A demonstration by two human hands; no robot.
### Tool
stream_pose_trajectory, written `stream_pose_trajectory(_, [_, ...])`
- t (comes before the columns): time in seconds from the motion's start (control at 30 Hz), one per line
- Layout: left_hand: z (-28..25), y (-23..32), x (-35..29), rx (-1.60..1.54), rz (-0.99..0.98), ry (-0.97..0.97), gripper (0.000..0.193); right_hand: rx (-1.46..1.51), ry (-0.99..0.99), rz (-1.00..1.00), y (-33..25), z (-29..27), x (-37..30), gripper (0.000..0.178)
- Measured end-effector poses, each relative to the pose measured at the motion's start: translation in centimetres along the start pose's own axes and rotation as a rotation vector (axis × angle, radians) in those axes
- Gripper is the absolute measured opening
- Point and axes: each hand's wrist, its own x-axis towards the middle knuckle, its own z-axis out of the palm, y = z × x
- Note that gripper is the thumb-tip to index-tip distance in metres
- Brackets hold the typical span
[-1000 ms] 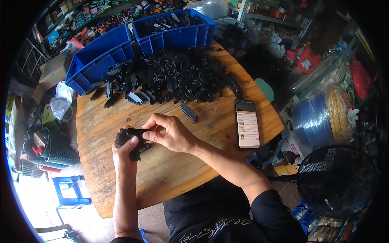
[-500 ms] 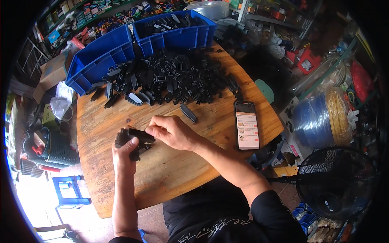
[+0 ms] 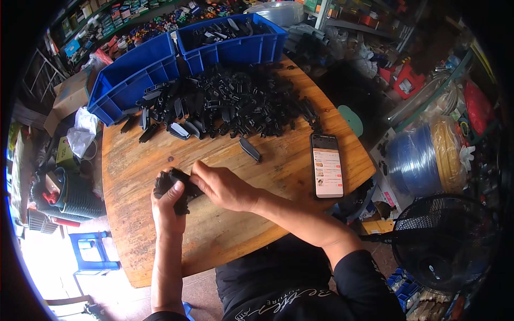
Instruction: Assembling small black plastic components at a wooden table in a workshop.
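Black plastic parts (image 3: 225, 104) beside two blue bins (image 3: 230, 45), some inside.

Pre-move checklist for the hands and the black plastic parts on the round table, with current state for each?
1. Left hand grips a black plastic part: ok.
2. Right hand is on the same part, fingers at its top edge: ok.
3. Whether the pieces in the hands are fully joined: cannot tell, the fingers hide the seam.
4. Pile of black parts lies on the wooden table ahead of the hands, within reach by the look of it: ok.
5. Loose black part lies apart from the pile, nearer the hands: ok.
6. Phone sits close to the table's edge, screen lit: not ok, easy to knock.
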Motion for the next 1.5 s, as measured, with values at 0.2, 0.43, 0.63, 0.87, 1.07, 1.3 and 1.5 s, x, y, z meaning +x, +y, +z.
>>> stream_pose_trajectory(0.2, [0.5, -1.0, 0.6, -0.152, -0.037, 0.037, 0.041, -0.016, 0.011, -0.002, -0.2, 2.1, -0.1, 0.068])
stream_pose_trajectory(0.43, [1.1, 0.1, -0.5, -0.195, -0.038, -0.23, 0.067, 0.188, 0.125, -0.016, -1.5, 2.2, 0.5, 0.068])
stream_pose_trajectory(0.63, [-0.9, 2.4, 0.0, 0.795, 0.199, -0.099, 0.064, 0.593, 0.315, 0.429, -1.2, -5.8, 6.9, 0.028])
stream_pose_trajectory(0.87, [-1.1, 1.7, 0.0, 1.588, 0.306, -0.329, 0.04, 0.181, 0.612, 0.413, 10.7, -22.5, 22.6, 0.107])
stream_pose_trajectory(1.07, [-1.2, 1.1, 1.3, 1.611, 0.29, -0.275, 0.036, -0.413, 0.4, 0.164, 11.9, -20.7, 21.8, 0.041])
stream_pose_trajectory(1.3, [-0.3, 0.8, 1.0, 1.11, 0.084, -0.376, 0.041, -0.948, -0.426, 0.377, 0.3, -8.0, 2.0, 0.02])
stream_pose_trajectory(1.5, [2.4, 0.6, -0.2, 0.902, 0.264, -0.415, 0.047, -0.239, -0.181, 0.087, -3.1, -4.8, -2.1, 0.021])
